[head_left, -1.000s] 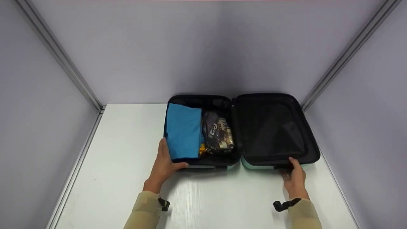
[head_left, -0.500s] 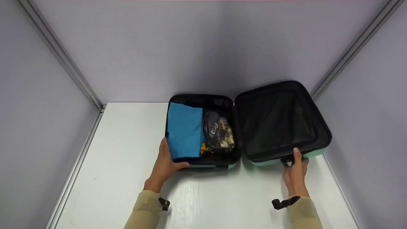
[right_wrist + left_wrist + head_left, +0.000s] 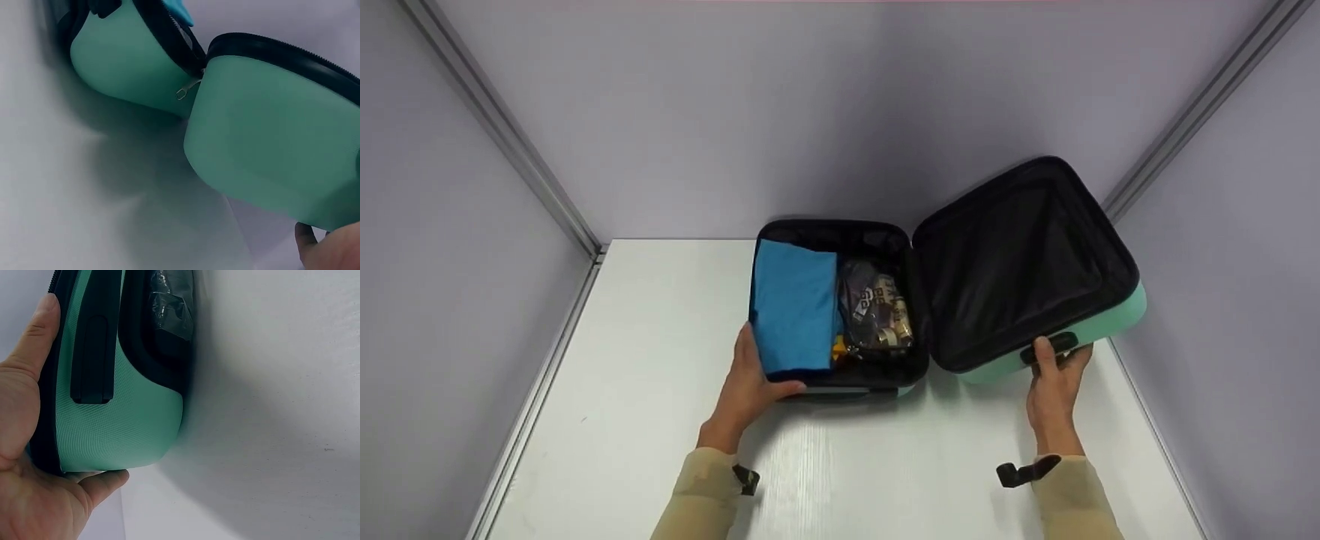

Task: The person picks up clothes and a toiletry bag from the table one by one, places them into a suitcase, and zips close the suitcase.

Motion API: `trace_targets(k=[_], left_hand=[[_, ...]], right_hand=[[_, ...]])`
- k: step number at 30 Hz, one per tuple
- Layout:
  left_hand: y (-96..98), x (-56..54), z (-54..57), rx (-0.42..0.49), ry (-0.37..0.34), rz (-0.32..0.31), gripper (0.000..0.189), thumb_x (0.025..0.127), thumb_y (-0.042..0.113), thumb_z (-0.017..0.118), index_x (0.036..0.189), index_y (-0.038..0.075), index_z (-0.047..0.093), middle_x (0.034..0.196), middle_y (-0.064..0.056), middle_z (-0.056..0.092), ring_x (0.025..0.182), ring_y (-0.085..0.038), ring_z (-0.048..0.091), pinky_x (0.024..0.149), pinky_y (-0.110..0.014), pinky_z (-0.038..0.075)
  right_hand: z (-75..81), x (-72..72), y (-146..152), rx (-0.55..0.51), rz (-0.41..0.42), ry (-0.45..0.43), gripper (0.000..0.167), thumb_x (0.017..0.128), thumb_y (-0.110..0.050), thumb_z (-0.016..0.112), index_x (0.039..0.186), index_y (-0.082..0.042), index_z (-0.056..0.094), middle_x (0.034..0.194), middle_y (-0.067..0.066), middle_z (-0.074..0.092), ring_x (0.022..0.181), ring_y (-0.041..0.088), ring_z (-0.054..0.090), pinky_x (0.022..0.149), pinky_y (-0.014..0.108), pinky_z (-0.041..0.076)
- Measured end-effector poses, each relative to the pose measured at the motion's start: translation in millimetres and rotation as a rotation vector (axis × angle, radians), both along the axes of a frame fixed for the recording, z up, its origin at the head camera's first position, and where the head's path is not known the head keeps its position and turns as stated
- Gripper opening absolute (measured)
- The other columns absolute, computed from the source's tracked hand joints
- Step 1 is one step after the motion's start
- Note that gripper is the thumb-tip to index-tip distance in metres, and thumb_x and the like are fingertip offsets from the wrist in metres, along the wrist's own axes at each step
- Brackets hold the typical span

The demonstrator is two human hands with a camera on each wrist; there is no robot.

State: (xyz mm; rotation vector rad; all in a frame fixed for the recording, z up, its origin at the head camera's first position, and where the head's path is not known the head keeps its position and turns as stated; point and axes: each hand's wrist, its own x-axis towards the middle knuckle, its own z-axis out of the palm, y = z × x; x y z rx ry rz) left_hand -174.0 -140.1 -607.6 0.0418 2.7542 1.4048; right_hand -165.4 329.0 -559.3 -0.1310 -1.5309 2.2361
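A mint-green suitcase (image 3: 1110,319) with black lining stands unfolded. Its left half (image 3: 124,422) lies on the table, holding a folded blue cloth (image 3: 795,307), a clear pouch (image 3: 877,311) of small items, and a bit of something orange-yellow (image 3: 840,349). My left hand (image 3: 746,390) grips that half's front left corner, thumb along the front rim and fingers at the side. On the right, the lid half (image 3: 1020,262) is tilted up off the table. My right hand (image 3: 1054,390) holds its front edge, thumb near the black handle (image 3: 1050,346) and fingers underneath.
The suitcase rests on a white table (image 3: 660,300), close to the grey back wall (image 3: 840,112). Grey side walls with metal corner rails flank both sides. A zipper pull (image 3: 183,93) hangs between the two halves in the right wrist view.
My right hand has lifted the suitcase's lid half from lying nearly flat to a tilt, its outer edge rising. The left hand has stayed at its corner.
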Motion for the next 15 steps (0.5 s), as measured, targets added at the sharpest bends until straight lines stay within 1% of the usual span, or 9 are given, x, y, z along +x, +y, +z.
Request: trace_targets(k=[4, 6, 9, 12, 15], left_hand=[[-0.1, -1.2, -1.8, -0.001, 0.003, 0.007, 0.15, 0.074, 0.058, 0.093, 0.169, 0.012, -0.013, 0.178, -0.015, -0.003, 0.163, -0.035, 0.011, 0.129, -0.054, 0.024], [0.0, -1.5, -2.3, 0.003, 0.001, 0.008, 0.15, 0.073, 0.059, 0.093, 0.169, 0.013, -0.013, 0.178, -0.014, -0.003, 0.163, -0.035, 0.012, 0.129, -0.054, 0.025], [0.3, -1.2, -2.3, 0.012, -0.005, 0.012, 0.151, 0.072, 0.059, 0.094, 0.169, 0.014, -0.014, 0.178, -0.013, -0.003, 0.163, -0.035, 0.012, 0.128, -0.053, 0.025], [0.6, -1.1, -2.5, 0.019, -0.007, 0.017, 0.152, 0.072, 0.058, 0.094, 0.169, 0.014, -0.013, 0.178, -0.013, -0.003, 0.163, -0.034, 0.012, 0.129, -0.053, 0.025], [0.9, -1.4, -2.6, 0.02, -0.005, 0.018, 0.151, 0.072, 0.057, 0.095, 0.169, 0.013, -0.012, 0.178, -0.014, -0.002, 0.163, -0.034, 0.012, 0.129, -0.053, 0.025]], right_hand=[[2.4, -1.1, -4, 0.026, 0.045, 0.074, 0.091, 0.106, 0.0, 0.057, 0.165, -0.049, 0.008, 0.166, 0.003, 0.026, 0.151, 0.026, 0.032, 0.113, 0.034, 0.043], [3.9, -1.6, -6, 0.054, 0.064, 0.099, 0.094, 0.105, 0.003, 0.056, 0.166, -0.049, 0.006, 0.167, 0.003, 0.026, 0.151, 0.027, 0.032, 0.111, 0.033, 0.045], [6.9, -2.3, -9, 0.146, 0.059, 0.108, 0.093, 0.102, 0.003, 0.059, 0.167, -0.041, 0.009, 0.165, 0.005, 0.03, 0.152, 0.026, 0.033, 0.113, 0.029, 0.044], [10.6, -3.0, -12, 0.247, 0.032, 0.105, 0.092, 0.098, 0.001, 0.064, 0.168, -0.032, 0.013, 0.164, 0.005, 0.033, 0.153, 0.023, 0.031, 0.117, 0.023, 0.038], [15.2, -4.4, -14, 0.31, 0.017, 0.112, 0.098, 0.093, 0.001, 0.067, 0.168, -0.03, 0.012, 0.164, 0.003, 0.032, 0.153, 0.022, 0.029, 0.118, 0.023, 0.034]])
